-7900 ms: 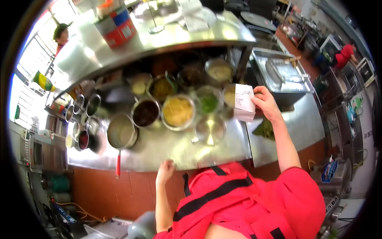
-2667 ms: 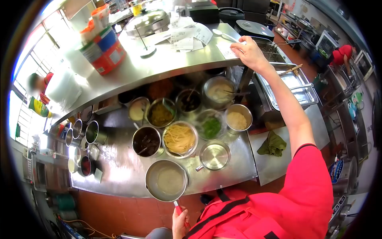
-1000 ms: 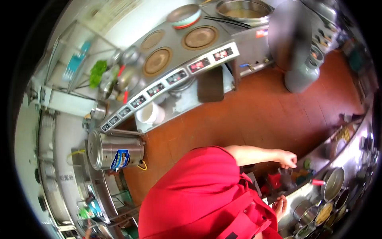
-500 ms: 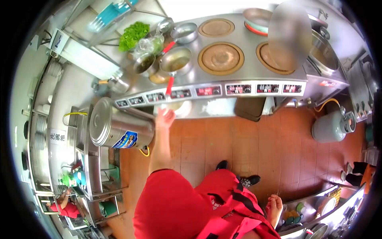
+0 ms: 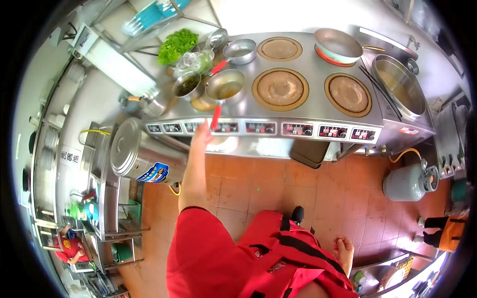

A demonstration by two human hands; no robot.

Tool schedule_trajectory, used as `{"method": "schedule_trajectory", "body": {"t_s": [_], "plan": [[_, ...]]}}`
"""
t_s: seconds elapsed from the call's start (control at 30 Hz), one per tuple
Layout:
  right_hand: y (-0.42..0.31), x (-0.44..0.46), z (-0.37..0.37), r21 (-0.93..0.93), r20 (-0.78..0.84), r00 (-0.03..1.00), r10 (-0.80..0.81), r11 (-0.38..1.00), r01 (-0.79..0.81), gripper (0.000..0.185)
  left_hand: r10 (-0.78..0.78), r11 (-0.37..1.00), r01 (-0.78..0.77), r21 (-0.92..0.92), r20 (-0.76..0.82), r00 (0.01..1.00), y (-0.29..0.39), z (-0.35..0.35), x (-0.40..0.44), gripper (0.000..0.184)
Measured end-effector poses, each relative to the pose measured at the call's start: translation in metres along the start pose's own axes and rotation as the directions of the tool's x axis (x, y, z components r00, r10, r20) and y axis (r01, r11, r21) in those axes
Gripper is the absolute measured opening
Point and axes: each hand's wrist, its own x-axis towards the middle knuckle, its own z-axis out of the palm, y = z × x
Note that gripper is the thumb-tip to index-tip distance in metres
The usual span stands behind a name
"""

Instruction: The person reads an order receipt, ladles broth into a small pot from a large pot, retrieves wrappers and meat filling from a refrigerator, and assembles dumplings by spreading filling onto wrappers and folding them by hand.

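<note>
My left hand (image 5: 201,135) reaches to the stove front at the control knobs, just left of the red handle (image 5: 216,117) of a saucepan. Its fingers are somewhat blurred but look stretched out, and I see nothing held. That saucepan (image 5: 226,85) contains a little brownish liquid. To its left sits a smaller pan (image 5: 187,85) with dark contents. Behind them stands another pan (image 5: 240,51) with a red handle. Low at my right side hangs my right hand (image 5: 344,248), fingers curled in, with nothing visible in it.
The steel stove (image 5: 313,111) has several round burner plates and a frying pan (image 5: 339,43). Leafy lettuce (image 5: 177,45) lies at the back left. A large steel drum (image 5: 149,154) stands left, a gas cylinder (image 5: 411,180) right. Other people (image 5: 74,249) are at the left and right edges.
My left hand has moved up to the control panel beside the red handle. My view has shifted, and the blurred patch over the right of the stove is gone.
</note>
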Motion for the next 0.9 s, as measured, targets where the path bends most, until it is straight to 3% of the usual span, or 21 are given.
{"method": "schedule_trajectory", "body": {"t_s": [0.03,0.13,0.27,0.33,0.43,0.47,0.53,0.57,0.6,0.63,0.67,0.73,0.77,0.8,0.83,0.87,0.9], "plan": [[-0.005,0.009,-0.01,0.016,0.028,0.999,-0.024,1.0,0.024,0.013,-0.001,0.999,0.002,0.034,-0.052,0.999,0.003,-0.009,0.001,0.056],[-0.01,0.041,-0.033,-0.026,0.002,0.994,-0.107,0.994,0.107,0.014,0.13,0.988,-0.129,0.087,-0.006,0.992,0.048,-0.015,-0.012,0.048],[-0.031,0.078,-0.034,-0.01,-0.107,0.991,-0.082,0.997,0.081,0.016,0.316,0.913,-0.315,0.26,0.036,0.948,0.098,0.0,0.022,0.041],[-0.037,0.099,-0.019,0.025,-0.117,0.99,-0.078,0.996,0.082,0.018,0.409,0.817,-0.405,0.411,0.082,0.909,0.118,0.018,0.054,0.038],[-0.058,0.115,0.024,-0.033,-0.122,0.99,-0.077,0.997,0.074,0.018,0.543,0.496,-0.557,0.666,0.262,0.798,0.151,0.051,0.129,0.034],[-0.068,0.116,0.047,-0.066,-0.118,0.99,-0.073,0.996,0.066,0.018,0.546,0.375,-0.576,0.726,0.329,0.77,0.167,0.066,0.152,0.035],[-0.079,0.114,0.094,-0.035,-0.174,0.984,-0.042,0.999,0.036,0.018,0.499,0.274,-0.574,0.771,0.396,0.771,0.192,0.094,0.22,0.039],[-0.08,0.121,0.119,-0.003,-0.211,0.977,-0.01,1.0,0.01,0.018,0.491,0.151,-0.595,0.789,0.463,0.738,0.193,0.103,0.273,0.047],[-0.077,0.118,0.139,0.037,-0.271,0.962,0.03,0.999,-0.02,0.018,0.374,-0.005,-0.545,0.838,0.507,0.776,0.206,0.121,0.287,0.055],[-0.067,0.116,0.162,0.122,-0.261,0.964,0.053,0.992,-0.022,0.017,0.314,-0.02,-0.592,0.805,0.567,0.761,0.2,0.132,0.337,0.062],[-0.091,0.105,0.194,0.105,-0.263,0.957,0.123,0.99,-0.099,0.016,0.421,-0.047,-0.697,0.715,0.648,0.635,0.19,0.142,0.366,0.059],[-0.13,0.088,0.237,0.067,-0.25,0.961,0.119,0.992,-0.105,0.017,0.132,-0.093,-0.725,0.683,0.73,0.671,0.198,0.146,0.393,0.042],[-0.133,0.085,0.244,0.012,-0.266,0.959,0.1,0.995,-0.1,0.018,0.1,-0.033,-0.761,0.648,0.76,0.643,0.198,0.146,0.394,0.044],[-0.128,0.081,0.248,-0.041,-0.279,0.956,0.089,0.994,-0.105,0.02,0.08,0.055,-0.736,0.675,0.731,0.677,0.194,0.146,0.398,0.038],[-0.116,0.084,0.253,-0.023,-0.329,0.939,0.096,0.994,-0.109,0.021,0.062,0.12,-0.774,0.622,0.773,0.631,0.196,0.143,0.396,0.032],[-0.109,0.082,0.252,0.002,-0.388,0.915,0.107,0.993,-0.116,0.023,0.035,0.408,-0.733,0.544,0.793,0.608,0.179,0.133,0.439,0.021],[-0.129,0.076,0.253,0.016,-0.439,0.89,0.12,0.992,-0.126,0.025,-0.034,0.568,-0.616,0.545,0.764,0.644,0.196,0.145,0.388,0.015]]}}
